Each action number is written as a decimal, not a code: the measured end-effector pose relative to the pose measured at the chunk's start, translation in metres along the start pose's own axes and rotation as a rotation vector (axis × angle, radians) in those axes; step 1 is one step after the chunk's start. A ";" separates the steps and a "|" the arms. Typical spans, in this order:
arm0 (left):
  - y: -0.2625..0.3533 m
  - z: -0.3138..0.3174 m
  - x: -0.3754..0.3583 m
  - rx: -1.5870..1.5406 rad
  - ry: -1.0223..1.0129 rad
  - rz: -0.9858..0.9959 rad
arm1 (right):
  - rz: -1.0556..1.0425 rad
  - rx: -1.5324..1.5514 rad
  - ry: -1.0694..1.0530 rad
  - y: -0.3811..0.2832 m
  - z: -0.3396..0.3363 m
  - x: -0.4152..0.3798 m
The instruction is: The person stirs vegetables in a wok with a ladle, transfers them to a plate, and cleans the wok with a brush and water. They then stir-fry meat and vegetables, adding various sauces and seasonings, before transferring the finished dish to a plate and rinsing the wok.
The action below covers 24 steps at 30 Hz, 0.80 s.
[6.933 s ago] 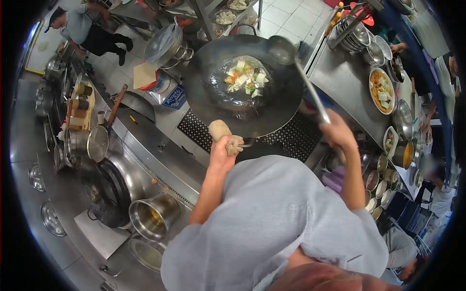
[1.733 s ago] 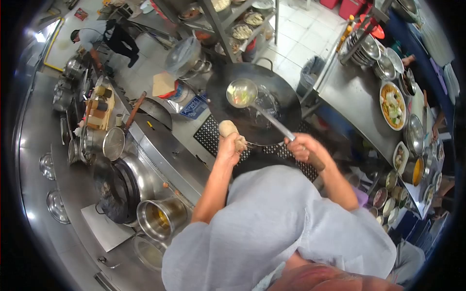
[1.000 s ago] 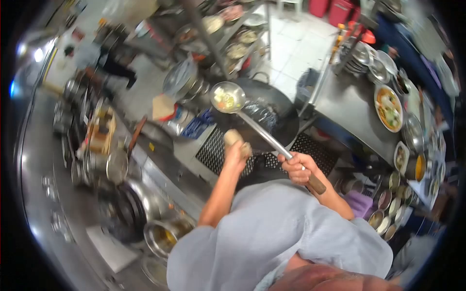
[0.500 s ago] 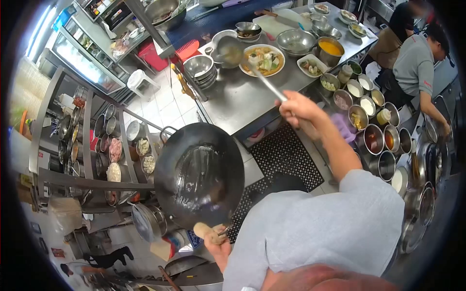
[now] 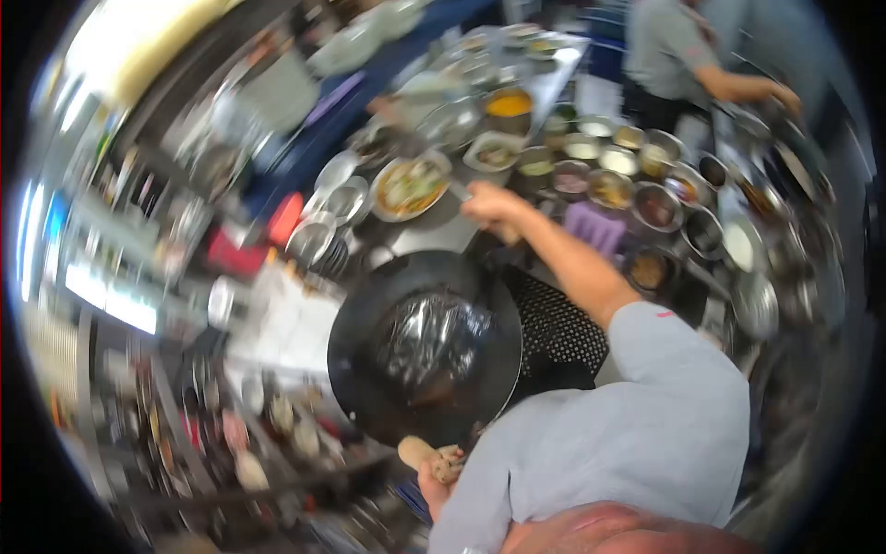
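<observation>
My left hand [image 5: 434,487] is closed around the handle of a big black wok [image 5: 429,337], with a beige cloth [image 5: 434,459] bunched in the grip. The wok's inside is dark and shiny, with only a wet film showing. My right hand [image 5: 494,209] is wrapped round the handle of a ladle [image 5: 459,189]. Its bowl is blurred, close to the edge of a plate [image 5: 402,218] that holds vegetables [image 5: 412,185] in orange sauce. The plate sits on the steel counter, just beyond the wok.
Several metal pots of sauces and ingredients stand to the right, beside a purple basket [image 5: 593,226]. A pot of orange liquid [image 5: 508,103] and stacked bowls [image 5: 314,236] are on the counter. A perforated black mat [image 5: 563,328] covers the floor. A co-worker [image 5: 674,55] stands at upper right.
My view has swung, and the surroundings are smeared. The wok has moved nearer the counter and the plate. My right hand with the ladle has shifted left in view, still near the plate.
</observation>
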<state>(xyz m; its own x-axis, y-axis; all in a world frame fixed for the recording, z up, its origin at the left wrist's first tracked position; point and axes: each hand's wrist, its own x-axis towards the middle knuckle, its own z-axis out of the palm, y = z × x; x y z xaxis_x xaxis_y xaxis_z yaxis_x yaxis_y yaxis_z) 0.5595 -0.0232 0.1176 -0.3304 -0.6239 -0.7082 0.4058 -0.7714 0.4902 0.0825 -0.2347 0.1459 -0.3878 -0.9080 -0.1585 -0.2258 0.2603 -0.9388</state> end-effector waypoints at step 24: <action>-0.233 0.263 0.049 1.015 -1.264 -0.804 | 0.753 0.371 1.932 0.043 0.127 -0.703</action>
<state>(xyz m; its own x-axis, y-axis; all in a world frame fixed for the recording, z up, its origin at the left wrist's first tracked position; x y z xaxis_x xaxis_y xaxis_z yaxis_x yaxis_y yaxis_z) 0.2247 0.0930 0.1023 -0.7381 0.5649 -0.3690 -0.6251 -0.3668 0.6889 0.4586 0.3730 0.1784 -0.5643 0.7924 -0.2318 0.4309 0.0432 -0.9014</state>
